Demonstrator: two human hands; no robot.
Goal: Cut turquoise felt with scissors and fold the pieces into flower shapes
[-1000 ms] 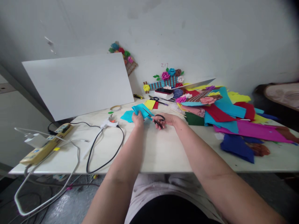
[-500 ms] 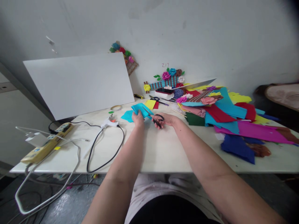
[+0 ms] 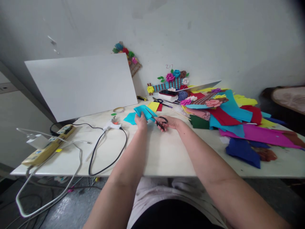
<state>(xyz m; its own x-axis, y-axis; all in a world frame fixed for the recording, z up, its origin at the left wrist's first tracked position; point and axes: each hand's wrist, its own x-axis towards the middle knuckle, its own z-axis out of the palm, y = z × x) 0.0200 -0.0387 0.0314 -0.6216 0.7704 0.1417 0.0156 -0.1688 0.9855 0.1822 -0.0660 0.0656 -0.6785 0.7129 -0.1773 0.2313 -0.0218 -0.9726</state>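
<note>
My left hand point(image 3: 141, 121) is closed on a piece of light blue felt point(image 3: 142, 111), held just above the white table point(image 3: 157, 152). My right hand point(image 3: 169, 122) grips black-handled scissors point(image 3: 159, 121), whose blades point up and left into the felt. Another light blue scrap point(image 3: 130, 118) lies on the table just left of my left hand.
A white glue gun point(image 3: 111, 126) with a black cable lies left of my hands, a yellow power strip point(image 3: 45, 146) farther left. A white board point(image 3: 81, 85) leans on the wall. A pile of coloured felt sheets point(image 3: 235, 122) covers the right side. Second scissors point(image 3: 160, 101) lie behind.
The scissor blades have shifted a little further into the blue felt. Both hands stay in nearly the same place.
</note>
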